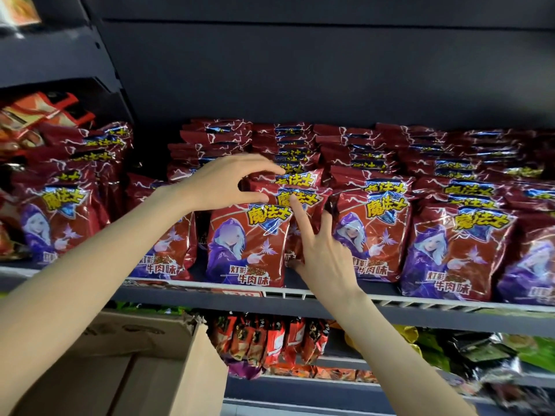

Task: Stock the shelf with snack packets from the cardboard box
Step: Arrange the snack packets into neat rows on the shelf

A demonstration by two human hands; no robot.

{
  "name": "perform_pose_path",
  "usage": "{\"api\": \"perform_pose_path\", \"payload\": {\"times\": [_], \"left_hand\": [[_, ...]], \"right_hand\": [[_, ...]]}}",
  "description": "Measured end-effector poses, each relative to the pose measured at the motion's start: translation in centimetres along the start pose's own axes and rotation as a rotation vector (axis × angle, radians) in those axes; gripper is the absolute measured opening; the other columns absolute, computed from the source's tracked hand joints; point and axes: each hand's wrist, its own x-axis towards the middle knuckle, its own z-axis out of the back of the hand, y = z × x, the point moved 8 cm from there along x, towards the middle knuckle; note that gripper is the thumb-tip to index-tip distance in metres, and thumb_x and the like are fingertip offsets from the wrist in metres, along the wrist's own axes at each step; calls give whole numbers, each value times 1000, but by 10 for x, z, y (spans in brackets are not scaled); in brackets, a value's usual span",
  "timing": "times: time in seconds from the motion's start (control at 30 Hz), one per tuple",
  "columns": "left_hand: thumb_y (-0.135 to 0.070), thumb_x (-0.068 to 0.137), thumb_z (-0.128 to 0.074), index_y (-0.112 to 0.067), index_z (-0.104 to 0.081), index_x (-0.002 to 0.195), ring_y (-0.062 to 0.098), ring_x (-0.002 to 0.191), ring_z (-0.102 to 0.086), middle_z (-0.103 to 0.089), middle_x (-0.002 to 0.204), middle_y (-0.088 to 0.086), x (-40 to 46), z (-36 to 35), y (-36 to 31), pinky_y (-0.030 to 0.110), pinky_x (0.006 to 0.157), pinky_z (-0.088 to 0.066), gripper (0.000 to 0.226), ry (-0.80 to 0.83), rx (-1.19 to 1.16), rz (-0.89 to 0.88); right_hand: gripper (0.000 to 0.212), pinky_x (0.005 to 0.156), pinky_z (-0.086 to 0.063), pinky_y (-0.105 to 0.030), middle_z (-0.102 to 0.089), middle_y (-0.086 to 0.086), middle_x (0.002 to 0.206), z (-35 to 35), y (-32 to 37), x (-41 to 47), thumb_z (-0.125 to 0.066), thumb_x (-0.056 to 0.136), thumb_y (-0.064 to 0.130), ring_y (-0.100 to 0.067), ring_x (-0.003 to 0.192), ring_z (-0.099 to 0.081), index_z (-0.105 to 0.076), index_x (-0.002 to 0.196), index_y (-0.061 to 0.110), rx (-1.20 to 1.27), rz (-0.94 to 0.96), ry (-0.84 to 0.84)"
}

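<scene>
Rows of red snack packets with a purple-hooded figure fill the shelf (345, 306). In the middle row the front packet (249, 244) stands upright at the shelf edge. My left hand (225, 183) curves over the top of the packet just behind it (303, 199), thumb in front and fingers behind its upper edge. My right hand (321, 253) lies with straight, spread fingers against that packet's right side, index finger pointing up across its face. The open cardboard box (180, 370) sits below my left arm; its contents are hidden.
More red packets are stacked flat at the back of the shelf (375, 145). A darker empty shelf bay rises above. The lower shelf holds orange-red packets (270, 340) and green and black packets (480, 352). Other snacks sit at far left (36, 118).
</scene>
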Motion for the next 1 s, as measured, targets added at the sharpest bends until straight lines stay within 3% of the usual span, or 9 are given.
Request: {"api": "perform_pose_path", "payload": {"times": [0.07, 0.13, 0.2, 0.27, 0.3, 0.4, 0.5, 0.83, 1.0], "left_hand": [[-36, 88, -63, -39, -52, 129, 2, 122, -43, -53, 132, -16, 2, -3, 2, 31, 104, -32, 43, 42, 56, 30], [-37, 88, -62, -39, -55, 127, 7, 122, -46, -56, 129, -15, 4, -4, 1, 35, 104, -37, 40, 57, 109, 31], [-37, 88, -62, -38, -56, 126, 7, 120, -47, -57, 128, -15, 5, -6, 0, 37, 102, -39, 38, 69, 124, 25], [-38, 88, -62, -37, -57, 125, 6, 120, -46, -56, 128, -16, 5, -8, -1, 36, 102, -39, 38, 74, 123, 17], [-38, 88, -62, -38, -57, 125, 6, 120, -46, -56, 128, -16, 5, -8, -1, 35, 102, -38, 37, 71, 121, 13], [-39, 89, -61, -39, -56, 125, 6, 120, -46, -56, 128, -17, 5, -6, 0, 35, 102, -37, 37, 57, 109, 14], [-38, 90, -61, -39, -55, 125, 7, 121, -46, -55, 128, -17, 5, -6, -2, 38, 103, -38, 36, 36, 119, 10], [-38, 94, -52, -34, -61, 121, 7, 118, -49, -58, 125, -14, 4, -8, 1, 35, 104, -36, 29, 12, 52, 19], [-35, 97, -47, -31, -61, 122, 8, 119, -48, -56, 128, -12, 3, 2, -7, 32, 102, -36, 29, -57, 79, 0]], "right_hand": [[126, 36, -18, -21, -35, -27, 141, 7, 1, 3, -79, 73, 21, -17, 42, -37, 25, 144, 33, -27, -31, -19], [119, 37, -24, -20, -26, -26, 146, 11, 2, 3, -75, 78, 18, -16, 46, -42, 23, 145, 33, -17, -11, -18], [103, 38, -32, -21, -31, -23, 143, 31, -3, -6, -77, 76, 16, -17, 48, -48, -7, 149, 30, 17, -19, -69], [84, 34, -31, -20, -49, -18, 124, 59, -16, -19, -88, 63, 18, -18, 50, -51, -42, 134, 20, 65, -8, -218], [83, 36, -35, -22, -52, -17, 115, 64, -26, -27, -91, 56, 20, -21, 58, -56, -50, 128, 18, 52, 0, -266], [109, 60, -52, -43, -49, -24, 121, 55, -54, -35, -97, 40, 26, -40, 90, -56, -46, 136, 20, -122, 15, -215], [120, 69, -51, -53, -42, -26, 134, 42, -64, -29, -97, 38, 26, -46, 101, -50, -38, 142, 25, -164, 36, -174], [105, 78, -52, -52, -38, -18, 143, 34, -59, -28, -95, 45, 26, -42, 115, -46, -45, 138, 24, -117, 209, -166], [76, 86, -51, -49, -45, -17, 138, 46, -53, -37, -85, 66, 31, -37, 116, -45, -50, 133, 21, -57, 268, -247]]}}
